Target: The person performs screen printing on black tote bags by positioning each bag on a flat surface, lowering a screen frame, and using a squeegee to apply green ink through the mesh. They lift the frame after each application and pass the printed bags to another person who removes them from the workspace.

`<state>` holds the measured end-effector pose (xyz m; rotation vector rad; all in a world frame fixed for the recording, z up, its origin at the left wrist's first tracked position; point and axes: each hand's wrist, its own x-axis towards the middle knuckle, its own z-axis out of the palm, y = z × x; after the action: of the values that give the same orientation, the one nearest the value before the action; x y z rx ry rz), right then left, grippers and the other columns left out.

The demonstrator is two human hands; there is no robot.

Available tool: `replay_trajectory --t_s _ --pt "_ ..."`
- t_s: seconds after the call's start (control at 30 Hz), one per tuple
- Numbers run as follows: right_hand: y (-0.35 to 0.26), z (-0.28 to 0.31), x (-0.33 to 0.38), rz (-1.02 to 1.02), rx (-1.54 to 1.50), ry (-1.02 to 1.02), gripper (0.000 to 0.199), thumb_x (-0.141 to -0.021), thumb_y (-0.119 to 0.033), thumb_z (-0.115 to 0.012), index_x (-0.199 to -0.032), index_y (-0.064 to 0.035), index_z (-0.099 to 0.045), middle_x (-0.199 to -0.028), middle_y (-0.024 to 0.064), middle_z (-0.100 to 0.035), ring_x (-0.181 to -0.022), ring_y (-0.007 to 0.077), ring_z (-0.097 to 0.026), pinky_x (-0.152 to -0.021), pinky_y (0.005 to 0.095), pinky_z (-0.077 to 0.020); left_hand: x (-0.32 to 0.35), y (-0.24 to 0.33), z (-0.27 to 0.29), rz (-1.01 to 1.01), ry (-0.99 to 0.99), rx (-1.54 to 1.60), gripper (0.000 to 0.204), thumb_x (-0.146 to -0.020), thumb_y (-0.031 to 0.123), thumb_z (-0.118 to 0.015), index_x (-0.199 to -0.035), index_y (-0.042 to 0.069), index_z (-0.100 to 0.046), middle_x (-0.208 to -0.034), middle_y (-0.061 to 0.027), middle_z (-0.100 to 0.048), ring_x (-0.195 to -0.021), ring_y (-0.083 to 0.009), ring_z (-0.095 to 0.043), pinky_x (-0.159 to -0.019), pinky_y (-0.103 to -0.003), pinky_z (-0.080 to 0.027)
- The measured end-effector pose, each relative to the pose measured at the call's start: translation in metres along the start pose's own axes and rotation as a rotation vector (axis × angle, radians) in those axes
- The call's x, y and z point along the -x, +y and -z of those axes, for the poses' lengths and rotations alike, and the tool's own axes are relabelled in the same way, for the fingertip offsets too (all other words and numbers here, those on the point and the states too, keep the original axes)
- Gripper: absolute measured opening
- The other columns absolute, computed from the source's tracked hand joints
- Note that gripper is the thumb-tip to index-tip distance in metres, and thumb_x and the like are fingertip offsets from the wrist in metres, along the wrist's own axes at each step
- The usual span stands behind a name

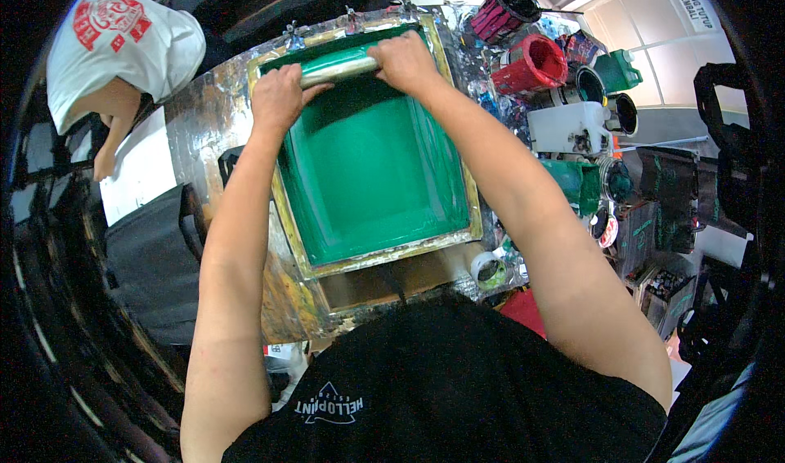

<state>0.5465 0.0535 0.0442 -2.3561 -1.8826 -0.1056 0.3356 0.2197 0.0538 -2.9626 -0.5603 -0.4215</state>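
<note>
A squeegee (339, 66) with a pale handle smeared green spans the far end of a screen printing frame (288, 222). My left hand (278, 99) is closed around its left end, the thumb lying along the near side. Around the right end my right hand (404, 62) is wrapped, fingers over the top. The squeegee's blade is hidden below the handle. Inside the frame, the mesh (372, 169) is green, with darker wet-looking ink near the squeegee and streaks along both sides. Clamps (352, 22) stand at the frame's far edge.
Paint-stained worktable (213, 103) under the frame. On the right crowd a red bucket (531, 64), a pink-streaked dark bucket (505, 12), a white jerrycan (570, 128) and a tape roll (488, 270). At left are a black bag (155, 259), white sheet (141, 169) and another person (123, 50) in a white shirt.
</note>
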Motion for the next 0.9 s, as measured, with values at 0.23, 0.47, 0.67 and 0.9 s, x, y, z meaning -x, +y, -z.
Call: replay_trajectory --t_s 0.23,0.47,0.67,0.9 --pt "-0.05 0.018 0.11 -0.058 -0.039 -0.121 0.027 -0.078 -0.02 -0.077 -0.104 -0.0182 -0.072 -0.098 0.0081 -0.072 -0.104 0.0294 -0.068 -0.097 0.0543 -0.0437 0.097 0.059 0.032 -0.031 0.014 0.065 0.056 -0.077 0.061 -0.077 -0.082 0.008 -0.059 -0.076 -0.0086 -0.064 -0.072 -0.0282 -0.065 -0.066 -0.041 -0.052" --pt "-0.125 0.032 0.241 -0.062 -0.051 -0.053 0.021 -0.079 -0.011 -0.068 -0.1 -0.0166 -0.071 -0.094 0.0059 -0.069 -0.095 0.0266 -0.067 -0.095 0.0503 -0.0433 0.219 0.123 0.064 -0.022 -0.032 0.157 0.051 -0.071 0.051 -0.083 -0.084 0.009 -0.058 -0.08 -0.0074 -0.058 -0.076 -0.0275 -0.06 -0.069 -0.041 -0.045" --pt "-0.159 0.046 0.289 -0.114 -0.062 -0.138 0.031 -0.071 -0.015 -0.081 -0.1 -0.015 -0.07 -0.094 0.0066 -0.068 -0.096 0.0278 -0.067 -0.084 0.0468 -0.0498 0.264 0.145 0.09 -0.013 -0.053 0.197 0.05 -0.071 0.05 -0.084 -0.084 0.009 -0.058 -0.082 -0.007 -0.059 -0.078 -0.0289 -0.06 -0.07 -0.043 -0.046" --pt "-0.147 0.069 0.272 -0.105 -0.161 -0.27 0.051 -0.081 -0.03 -0.081 -0.126 -0.0169 -0.059 -0.111 0.0109 -0.066 -0.103 0.0324 -0.066 -0.084 0.0494 -0.0522 0.265 0.13 0.095 0.083 0.018 0.439 0.076 -0.073 0.052 -0.086 -0.127 0.005 -0.061 -0.122 -0.0172 -0.061 -0.118 -0.0382 -0.055 -0.102 -0.048 -0.043"
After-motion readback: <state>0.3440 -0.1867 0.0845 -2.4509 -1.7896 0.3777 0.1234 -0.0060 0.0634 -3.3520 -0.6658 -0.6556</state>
